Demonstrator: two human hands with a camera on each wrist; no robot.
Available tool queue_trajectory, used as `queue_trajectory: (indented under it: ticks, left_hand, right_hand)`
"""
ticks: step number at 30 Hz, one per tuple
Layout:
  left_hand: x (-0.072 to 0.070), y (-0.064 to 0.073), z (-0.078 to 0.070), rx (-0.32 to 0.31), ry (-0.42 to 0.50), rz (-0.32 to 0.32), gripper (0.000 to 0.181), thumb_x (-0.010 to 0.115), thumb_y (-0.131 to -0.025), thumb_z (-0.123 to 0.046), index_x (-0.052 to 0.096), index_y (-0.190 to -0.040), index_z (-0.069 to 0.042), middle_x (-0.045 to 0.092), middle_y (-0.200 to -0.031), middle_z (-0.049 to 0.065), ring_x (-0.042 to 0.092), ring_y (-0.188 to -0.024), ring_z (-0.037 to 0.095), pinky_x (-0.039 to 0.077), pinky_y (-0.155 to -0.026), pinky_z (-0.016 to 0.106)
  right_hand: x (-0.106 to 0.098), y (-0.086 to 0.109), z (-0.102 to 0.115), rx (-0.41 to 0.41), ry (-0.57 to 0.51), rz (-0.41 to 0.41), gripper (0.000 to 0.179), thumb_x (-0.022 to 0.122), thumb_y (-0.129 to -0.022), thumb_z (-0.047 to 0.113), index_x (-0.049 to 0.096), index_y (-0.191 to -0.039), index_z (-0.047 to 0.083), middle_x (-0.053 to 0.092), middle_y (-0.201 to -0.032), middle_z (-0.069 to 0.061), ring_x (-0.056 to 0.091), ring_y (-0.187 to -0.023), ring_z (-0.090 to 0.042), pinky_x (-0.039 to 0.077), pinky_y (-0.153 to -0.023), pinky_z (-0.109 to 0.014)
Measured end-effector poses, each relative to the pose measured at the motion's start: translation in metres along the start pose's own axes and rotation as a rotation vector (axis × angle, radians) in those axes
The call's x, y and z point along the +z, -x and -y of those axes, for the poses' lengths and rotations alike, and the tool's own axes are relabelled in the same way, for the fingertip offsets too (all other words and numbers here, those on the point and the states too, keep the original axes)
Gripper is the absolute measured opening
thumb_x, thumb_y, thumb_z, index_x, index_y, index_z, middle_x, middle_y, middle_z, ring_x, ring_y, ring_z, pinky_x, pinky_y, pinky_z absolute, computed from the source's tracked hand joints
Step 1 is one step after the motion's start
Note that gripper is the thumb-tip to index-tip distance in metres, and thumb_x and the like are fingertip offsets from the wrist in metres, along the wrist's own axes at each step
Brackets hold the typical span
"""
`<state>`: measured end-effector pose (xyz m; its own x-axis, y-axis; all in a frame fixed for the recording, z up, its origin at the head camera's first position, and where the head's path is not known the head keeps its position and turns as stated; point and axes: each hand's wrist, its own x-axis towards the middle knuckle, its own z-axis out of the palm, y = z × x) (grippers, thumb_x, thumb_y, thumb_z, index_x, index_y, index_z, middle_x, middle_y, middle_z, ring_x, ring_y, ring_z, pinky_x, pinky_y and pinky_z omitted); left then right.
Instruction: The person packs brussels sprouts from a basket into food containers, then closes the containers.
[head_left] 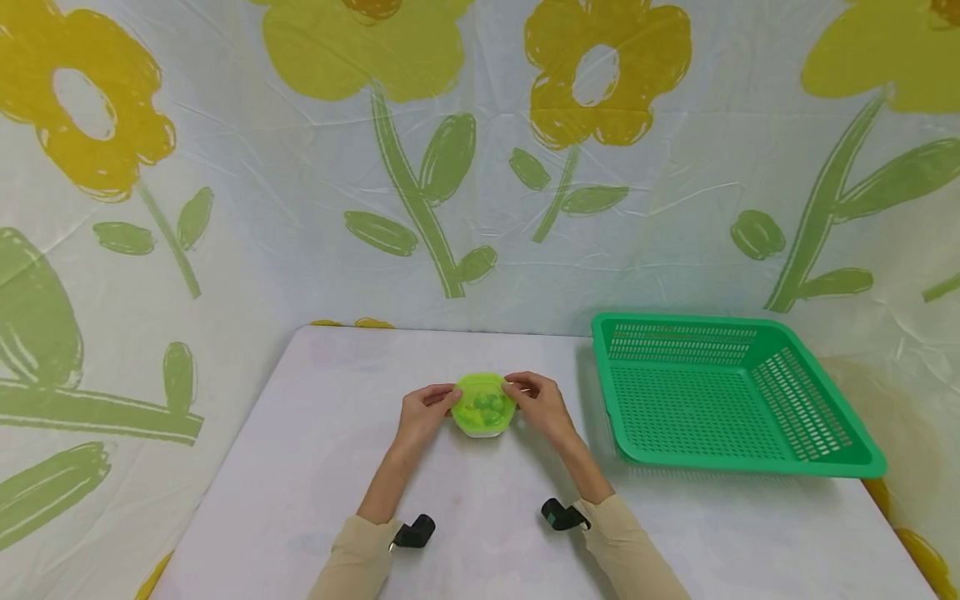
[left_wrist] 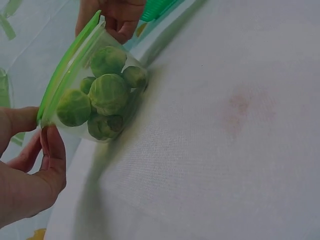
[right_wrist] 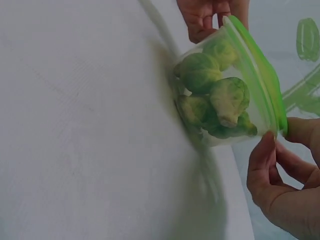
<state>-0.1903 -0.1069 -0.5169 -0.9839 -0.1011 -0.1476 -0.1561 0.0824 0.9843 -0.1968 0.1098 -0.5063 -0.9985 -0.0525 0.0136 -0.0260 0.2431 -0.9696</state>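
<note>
A clear plastic food container point(left_wrist: 75, 132) with a bright green lid point(head_left: 480, 385) stands on the table in front of me. Several Brussels sprouts point(left_wrist: 107, 94) show through its wall. My left hand point(head_left: 422, 414) pinches the rim at the left side, thumb on the lid and fingers beneath the edge. On the opposite side my right hand point(head_left: 545, 406) grips the rim the same way, as the right wrist view shows. The lid lies over the whole top; whether it is fully pressed down I cannot tell.
A green plastic basket point(head_left: 705, 412) with slotted walls stands at the right of the white table point(head_left: 300, 500). A flower-printed cloth point(head_left: 660, 217) hangs behind the table and along its sides.
</note>
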Motion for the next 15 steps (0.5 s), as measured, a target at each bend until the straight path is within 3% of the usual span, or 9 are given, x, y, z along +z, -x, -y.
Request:
queue_trajectory:
  ticks: [5, 15]
  left_hand:
    - [-0.0007, -0.0009, -0.0015, -0.039, 0.052, 0.014, 0.027, 0.078, -0.093, -0.013, 0.074, -0.113, 0.005, 0.076, -0.104, 0.014, 0.068, -0.081, 0.012, 0.058, -0.076, 0.029]
    - [-0.0025, -0.0018, -0.0029, -0.044, 0.118, 0.053, 0.03, 0.077, -0.093, -0.01, 0.071, -0.115, 0.01, 0.076, -0.102, 0.013, 0.067, -0.081, 0.009, 0.057, -0.078, 0.027]
  right_hand:
    - [-0.0028, -0.0006, 0.0028, 0.1, -0.058, 0.044, 0.028, 0.07, -0.1, 0.018, 0.072, -0.115, -0.006, 0.072, -0.102, -0.016, 0.066, -0.085, -0.019, 0.059, -0.079, -0.036]
    - [-0.0058, -0.0031, 0.0087, 0.177, -0.083, 0.047, 0.027, 0.072, -0.099, 0.016, 0.072, -0.11, -0.008, 0.07, -0.092, -0.015, 0.065, -0.078, -0.018, 0.058, -0.085, -0.045]
